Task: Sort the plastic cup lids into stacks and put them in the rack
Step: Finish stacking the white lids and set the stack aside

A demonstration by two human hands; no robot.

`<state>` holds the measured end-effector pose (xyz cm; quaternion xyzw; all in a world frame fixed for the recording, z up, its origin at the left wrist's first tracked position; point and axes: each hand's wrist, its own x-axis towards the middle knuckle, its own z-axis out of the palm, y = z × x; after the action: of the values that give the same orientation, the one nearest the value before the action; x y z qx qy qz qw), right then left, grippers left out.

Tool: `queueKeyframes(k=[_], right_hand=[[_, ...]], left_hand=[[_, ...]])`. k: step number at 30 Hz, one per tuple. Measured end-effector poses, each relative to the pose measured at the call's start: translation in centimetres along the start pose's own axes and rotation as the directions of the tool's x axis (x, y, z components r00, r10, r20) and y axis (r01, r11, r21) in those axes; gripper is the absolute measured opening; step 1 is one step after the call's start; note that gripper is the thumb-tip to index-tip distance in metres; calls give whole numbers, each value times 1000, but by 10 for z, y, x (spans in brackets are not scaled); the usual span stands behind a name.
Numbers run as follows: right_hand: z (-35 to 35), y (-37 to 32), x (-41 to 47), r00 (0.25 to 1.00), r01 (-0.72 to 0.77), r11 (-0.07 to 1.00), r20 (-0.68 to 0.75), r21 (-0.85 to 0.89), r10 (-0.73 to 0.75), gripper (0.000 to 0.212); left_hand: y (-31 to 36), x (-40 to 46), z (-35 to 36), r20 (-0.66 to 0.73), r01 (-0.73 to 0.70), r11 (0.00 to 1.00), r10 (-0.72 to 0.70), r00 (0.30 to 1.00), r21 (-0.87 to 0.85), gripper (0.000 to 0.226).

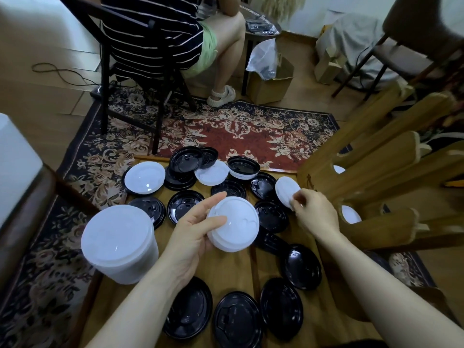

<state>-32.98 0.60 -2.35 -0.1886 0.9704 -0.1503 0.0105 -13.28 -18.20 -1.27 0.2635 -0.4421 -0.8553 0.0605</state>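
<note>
My left hand (193, 229) grips a short stack of white lids (236, 226) above the middle of the wooden table (226, 275). My right hand (313, 212) pinches the edge of a single white lid (285, 190) tilted up at the table's right side. A tall stack of white lids (120, 243) stands at the left edge. Several black lids (237, 320) lie scattered over the table, with two more white lids (145, 180) (211, 173) at the far side. The wooden rack (376, 172) stands on the right, with white lids (351, 214) showing in its slots.
A person sits on a dark chair (130, 79) beyond the table, feet on a patterned rug (236, 126). A cardboard box with a plastic bag (270, 79) stands further back. Another chair (414, 43) is at the far right.
</note>
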Motion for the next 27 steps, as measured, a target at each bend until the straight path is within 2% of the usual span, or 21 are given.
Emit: queueKeyframes(k=[2,4,5,6,8,10,12,16,18,23,25,27], right_hand=[[-14,-6,-10,999,-33,991,-23,127,36,13],[-28,-14,-20,992,-117,906,1,407,128,8],[-35,-21,-25,983,-173,798,54,578,174,7],[-42,-29,-31,971,-233,645,137,727,197,8],[-49,-45,-44,932,-361,292,332,886,145,11],[-53,-58,-55,879,-477,39,477,878,30,14],[-52,-67,-65,832,-555,-69,549,829,-84,19],[-41,-78,-81,786,-615,-84,600,784,-148,31],[-37,-80,-86,770,-628,-34,614,778,-173,29],[-39,-75,-93,687,-574,377,678,727,-261,17],[-38,-72,-94,666,-530,491,698,692,-264,23],[-37,-70,-94,663,-465,608,708,643,-242,40]], left_hand=[[1,0,-1,-5,-6,1000,6,1000,-8,42],[1,-1,-3,-13,-12,1000,12,1000,-10,41],[0,-2,-3,-14,-17,1000,17,1000,-9,41],[0,-3,-4,-15,-24,1000,24,1000,-12,42],[0,-5,-4,-23,-38,999,37,999,-29,44],[0,-8,-3,-47,-49,998,47,998,-49,46],[-1,-10,-3,-75,-63,996,58,996,-65,48],[-3,-13,-2,-116,-86,993,77,990,-79,50],[-3,-15,-2,-119,-94,993,85,989,-72,53],[-4,-16,-4,-119,-62,997,55,991,-52,56],[-4,-16,-7,-100,-27,999,23,995,-45,59],[-5,-15,-10,-71,-11,1000,10,997,-20,62]])
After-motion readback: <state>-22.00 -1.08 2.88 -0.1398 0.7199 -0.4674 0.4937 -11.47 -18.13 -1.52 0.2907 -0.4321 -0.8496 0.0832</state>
